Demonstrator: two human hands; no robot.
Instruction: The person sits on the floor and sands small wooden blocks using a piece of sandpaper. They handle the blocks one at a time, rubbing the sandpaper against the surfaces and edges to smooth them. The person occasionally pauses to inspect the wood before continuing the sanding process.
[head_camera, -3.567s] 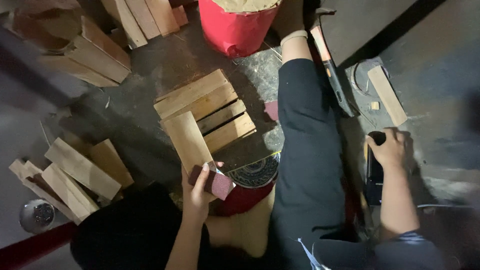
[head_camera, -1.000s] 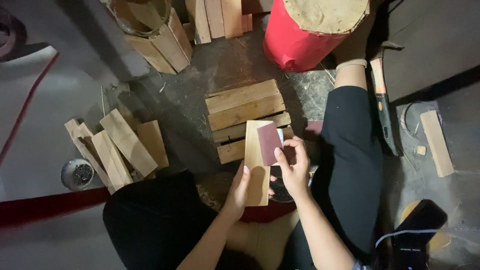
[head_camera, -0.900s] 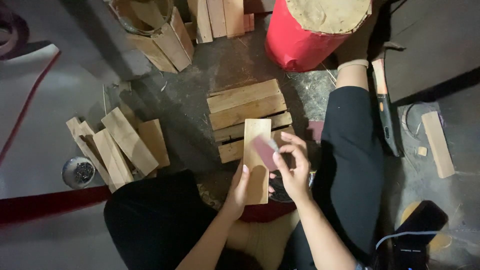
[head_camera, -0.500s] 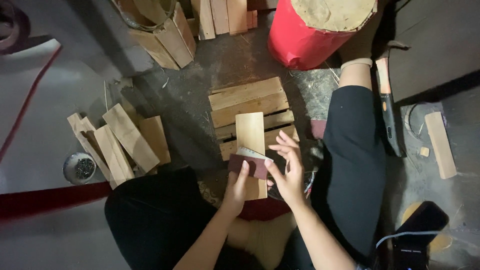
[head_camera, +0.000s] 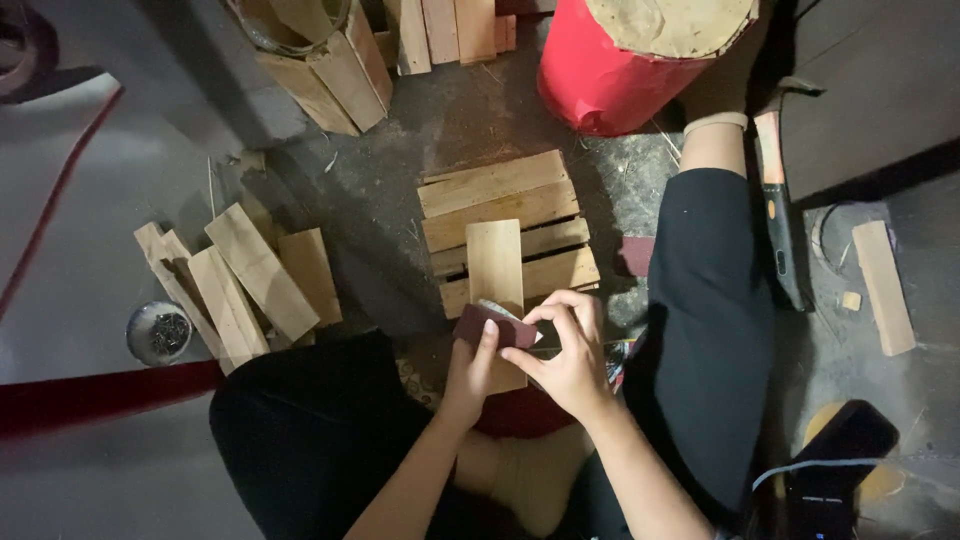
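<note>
A person seated on a workshop floor sands a small wooden plank (head_camera: 496, 275) with a dark red sanding block (head_camera: 494, 327), the plank's near end resting by the lap and its far end lying over a stack of 4 planks (head_camera: 505, 210). The sanding looks underway, judging by the block pressed at the plank's near end; loose planks (head_camera: 255, 275) to the left appear unworked. The left hand (head_camera: 468, 372) steadies the block with fingers extended, while the right hand (head_camera: 570, 350) curls closed around its far edge. A red drum (head_camera: 600, 75) stands beyond
</note>
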